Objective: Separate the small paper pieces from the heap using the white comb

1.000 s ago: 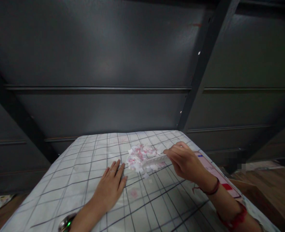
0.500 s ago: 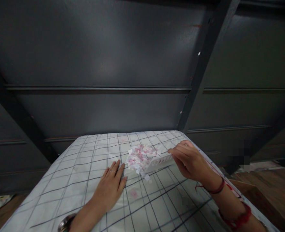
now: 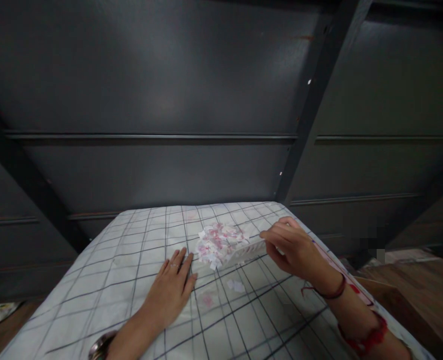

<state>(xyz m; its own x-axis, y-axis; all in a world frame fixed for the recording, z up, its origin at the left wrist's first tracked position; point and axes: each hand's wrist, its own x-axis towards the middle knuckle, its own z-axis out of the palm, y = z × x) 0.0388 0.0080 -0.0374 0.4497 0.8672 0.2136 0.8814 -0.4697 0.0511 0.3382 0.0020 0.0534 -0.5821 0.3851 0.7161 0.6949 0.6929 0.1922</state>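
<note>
Shifted scraps: loose scraps lie clear of the paper pile, nearer my view than half a second ago.
Right grip: I have the right hand pinched narrow on the right end of a white comb.
Comb axis: its long side runs leftward from my fingertips, slanting down toward my view.
Comb and pile: comb along the pile's near right edge; I cannot tell whether they touch.
Pile from grip: to the left of the right fingertips.
Left hand: my left hand lies flat, holding nothing, on the checked cloth, fingertips just beside the pile, nearer it than the right.
</note>
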